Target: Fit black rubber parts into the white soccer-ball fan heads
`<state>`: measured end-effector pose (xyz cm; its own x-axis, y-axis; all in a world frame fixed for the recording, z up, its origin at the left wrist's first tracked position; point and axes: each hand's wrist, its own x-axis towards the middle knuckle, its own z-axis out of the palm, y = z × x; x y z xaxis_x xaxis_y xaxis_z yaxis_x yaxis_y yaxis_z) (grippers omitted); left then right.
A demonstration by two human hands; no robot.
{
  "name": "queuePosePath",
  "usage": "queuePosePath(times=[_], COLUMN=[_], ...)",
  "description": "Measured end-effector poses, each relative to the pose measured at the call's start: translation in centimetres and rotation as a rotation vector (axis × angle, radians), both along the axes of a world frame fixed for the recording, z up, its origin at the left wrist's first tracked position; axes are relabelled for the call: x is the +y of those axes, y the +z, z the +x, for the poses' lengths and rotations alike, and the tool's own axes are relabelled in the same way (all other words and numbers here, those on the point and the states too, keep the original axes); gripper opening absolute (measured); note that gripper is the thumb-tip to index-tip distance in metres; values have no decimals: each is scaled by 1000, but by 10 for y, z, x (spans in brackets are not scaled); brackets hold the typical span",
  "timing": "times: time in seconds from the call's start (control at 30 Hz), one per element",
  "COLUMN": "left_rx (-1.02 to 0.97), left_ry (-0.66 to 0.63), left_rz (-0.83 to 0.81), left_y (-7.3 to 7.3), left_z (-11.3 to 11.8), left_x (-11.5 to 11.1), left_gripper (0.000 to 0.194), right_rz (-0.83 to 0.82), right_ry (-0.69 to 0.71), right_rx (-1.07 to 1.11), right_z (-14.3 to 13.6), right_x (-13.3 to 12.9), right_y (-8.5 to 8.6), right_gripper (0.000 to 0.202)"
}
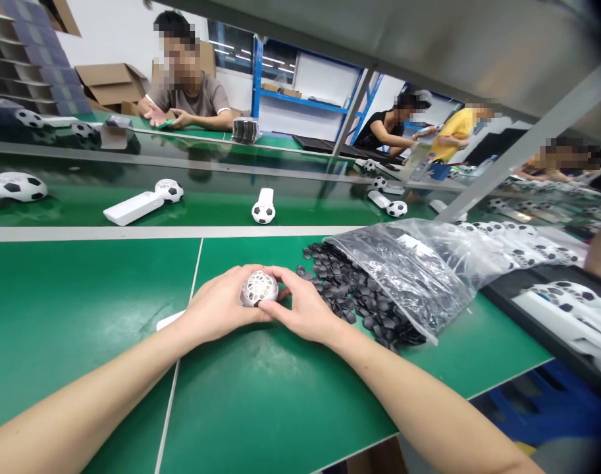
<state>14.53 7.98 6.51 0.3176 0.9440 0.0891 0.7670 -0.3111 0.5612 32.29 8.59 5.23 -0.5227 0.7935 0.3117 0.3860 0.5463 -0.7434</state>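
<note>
Between my hands is a white handheld device with a round, latticed head (261, 288). My left hand (216, 304) is wrapped round its left side, and the white handle (170, 320) sticks out beyond that hand to the left. At the head's right side, the thumb and fingers of my right hand (303, 306) press against it. Whether a small piece is between those fingertips is too small to tell. Just right of my right hand, many black pieces (374, 303) spill over the green table (261, 408) from a clear plastic bag (423, 276).
Beyond the white strip, white devices with football-patterned heads (264, 210) lie on a green conveyor (211, 204). A black tray (507, 289) of similar devices stands at the right. A slanted metal post (522, 145) rises there. Several people sit farther back, one (196, 99) across the line.
</note>
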Motion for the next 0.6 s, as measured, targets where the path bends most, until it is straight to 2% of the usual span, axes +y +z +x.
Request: queuePosePath(times=[0.33,0.47,0.53,0.6], left_rx=[38,58,81,125], left_ry=[18,5,9,8], left_rz=[-10,-35,-66,-78], left_y=[2,1,2,4], left_z=[2,0,-3,-7], left_x=[-2,0,2,4], left_gripper=[63,67,73,71], right_rz=[71,-18,-27,56], right_ry=[-17,-33,-147,-327], right_rx=[-3,48,44,-49], right_z=[-3,4,16,31], right_x=[-3,12,27,42], right_y=[-5,-3,-1,-1], right_gripper=[43,35,23,15])
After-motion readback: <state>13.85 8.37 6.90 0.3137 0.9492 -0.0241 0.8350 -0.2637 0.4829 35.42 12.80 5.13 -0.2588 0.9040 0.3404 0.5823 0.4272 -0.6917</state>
